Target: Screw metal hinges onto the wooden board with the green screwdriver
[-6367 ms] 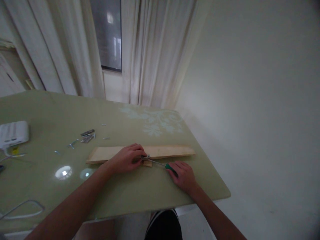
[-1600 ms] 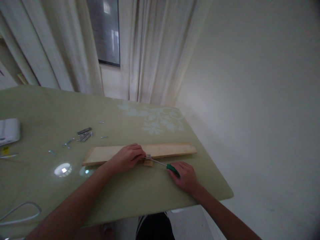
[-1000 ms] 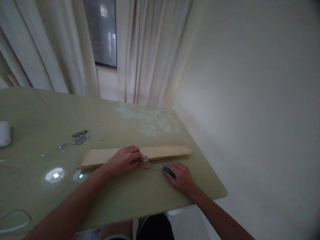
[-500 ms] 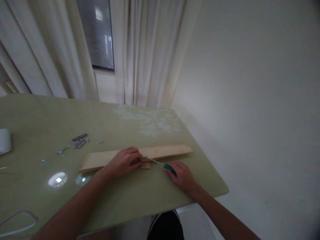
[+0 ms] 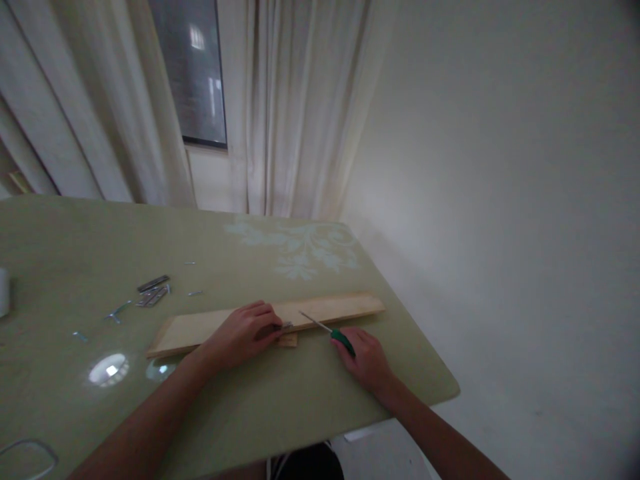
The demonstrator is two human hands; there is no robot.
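Observation:
A long pale wooden board (image 5: 333, 308) lies across the table, and a small wood piece (image 5: 288, 341) pokes out from under its near edge. My left hand (image 5: 250, 331) rests over the board's near edge, its fingers pinching a small metal plate (image 5: 287, 325) there; the fingers partly hide the plate. Wrapped in my right hand (image 5: 367, 358) is a screwdriver (image 5: 342, 339) with a green handle and a thin shaft. Its tip points left above the board, just right of the plate and apart from it.
Several metal plates (image 5: 153, 295) lie in a pile on the green table (image 5: 240, 413), with loose screws (image 5: 118, 311) around them. A white object (image 5: 4, 292) stands at the left edge. A pale cable loop (image 5: 37, 445) lies at the front left. A wall (image 5: 475, 233) rises on the right.
The screwdriver's tip has come away from the metal plate, lifting slightly up and right. My left hand still holds the plate at the board's edge. The view has shifted slightly.

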